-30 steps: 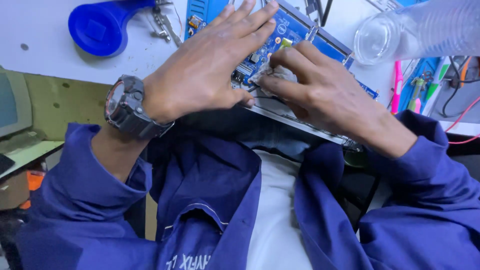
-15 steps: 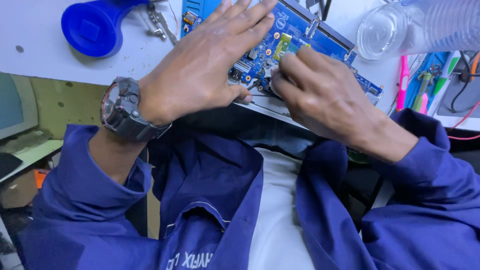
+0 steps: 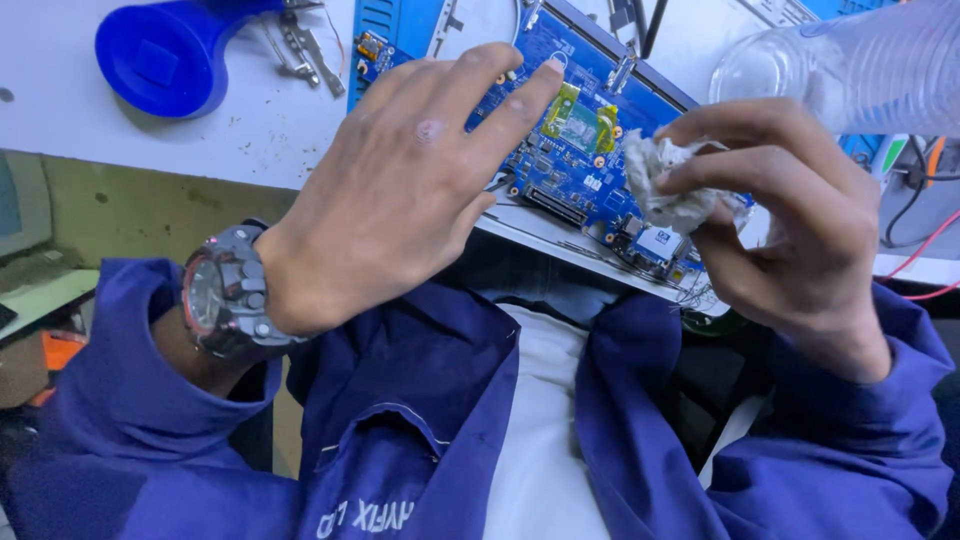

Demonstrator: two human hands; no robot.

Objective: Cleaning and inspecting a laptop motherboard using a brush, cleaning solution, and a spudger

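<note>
A blue circuit board (image 3: pixel 590 150) lies at the near edge of a white table (image 3: pixel 230 140), partly overhanging it. My left hand (image 3: pixel 400 190), with a dark wristwatch (image 3: pixel 225 300) on the wrist, lies flat on the board's left part, fingers spread and pointing up-right. My right hand (image 3: pixel 790 220) pinches a crumpled white tissue (image 3: pixel 665 180) just above the board's right side. A greenish chip (image 3: pixel 580 125) with yellow pads shows between the two hands.
A blue plastic funnel-like piece (image 3: pixel 165 55) and metal pliers (image 3: pixel 300 45) lie at the table's back left. A clear plastic bottle (image 3: pixel 850 60) lies at the upper right, with coloured pens and red and black wires (image 3: pixel 920 190) beside it.
My right hand has lifted off the board and pulled back to the right with the tissue in its fingers, uncovering the chip. My left hand stays pressed on the board.
</note>
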